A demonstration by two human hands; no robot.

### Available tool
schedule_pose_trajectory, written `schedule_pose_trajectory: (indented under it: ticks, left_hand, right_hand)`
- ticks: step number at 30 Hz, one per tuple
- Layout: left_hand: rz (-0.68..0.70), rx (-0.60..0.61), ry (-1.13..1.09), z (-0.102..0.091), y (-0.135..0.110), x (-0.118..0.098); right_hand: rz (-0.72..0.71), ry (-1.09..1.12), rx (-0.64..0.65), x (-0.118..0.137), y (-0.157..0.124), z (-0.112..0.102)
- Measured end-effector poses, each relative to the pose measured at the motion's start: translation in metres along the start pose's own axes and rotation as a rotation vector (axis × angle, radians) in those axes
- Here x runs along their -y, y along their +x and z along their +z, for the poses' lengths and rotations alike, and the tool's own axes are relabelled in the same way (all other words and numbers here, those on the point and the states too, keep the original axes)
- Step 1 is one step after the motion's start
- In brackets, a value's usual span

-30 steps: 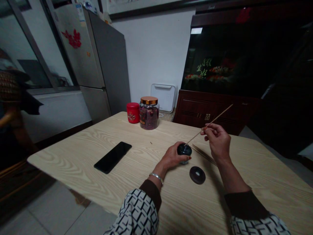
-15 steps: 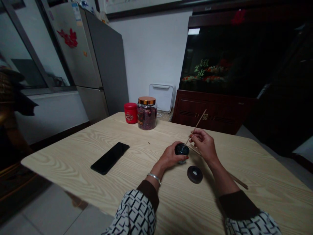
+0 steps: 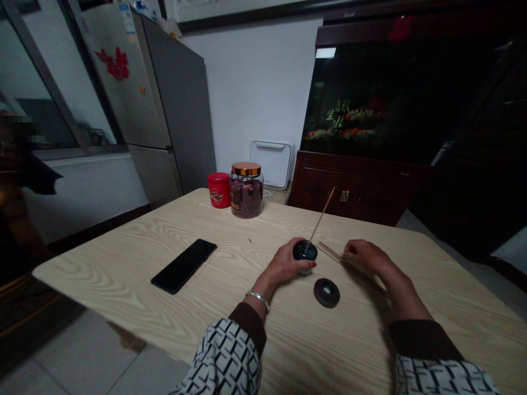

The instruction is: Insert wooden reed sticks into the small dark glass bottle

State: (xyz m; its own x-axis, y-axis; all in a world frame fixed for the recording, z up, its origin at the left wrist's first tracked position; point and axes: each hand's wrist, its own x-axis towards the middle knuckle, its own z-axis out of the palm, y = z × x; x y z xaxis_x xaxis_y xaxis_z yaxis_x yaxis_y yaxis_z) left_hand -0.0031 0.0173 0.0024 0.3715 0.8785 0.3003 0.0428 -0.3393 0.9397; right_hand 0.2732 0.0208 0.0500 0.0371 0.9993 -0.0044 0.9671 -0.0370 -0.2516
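Observation:
My left hand [image 3: 288,259] is wrapped round a small dark glass bottle [image 3: 304,251], its thumb across the front. One thin wooden stick [image 3: 322,215] stands in the bottle's mouth, leaning to the right with nothing else holding it. To the right, my right hand [image 3: 366,257] has its fingers curled closed at several more thin wooden sticks [image 3: 329,251] lying on the table; the hand and forearm hide part of them. A round dark lid [image 3: 326,293] with a pale centre lies just in front of the bottle.
On the wooden table [image 3: 102,247], a black phone [image 3: 184,266] lies to the left. A red canister [image 3: 219,190] and a clear jar [image 3: 246,195] with a copper-coloured lid stand at the far edge. Behind are a fridge [image 3: 181,109] and a fish tank [image 3: 362,99]. Someone is partly visible at far left.
My right hand has let go of the stick in the bottle and moved right and down to the sticks on the table. The left hand keeps its hold on the bottle.

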Motion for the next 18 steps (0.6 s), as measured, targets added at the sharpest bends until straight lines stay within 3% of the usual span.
schedule_pose_trajectory:
  ticks: [5, 12, 18]
  left_hand:
    - [0.004, 0.009, 0.012, 0.001, 0.001, 0.005]
    - [0.0, 0.006, 0.021, 0.001, 0.002, 0.003]
    - [-0.007, 0.01, 0.037, 0.0, 0.0, -0.001]
  right_hand:
    - [0.068, -0.033, 0.059, -0.005, 0.0, 0.015]
    - [0.036, 0.025, 0.124, -0.011, 0.002, 0.02]
    - [0.015, 0.056, 0.105, -0.014, 0.001, 0.02]
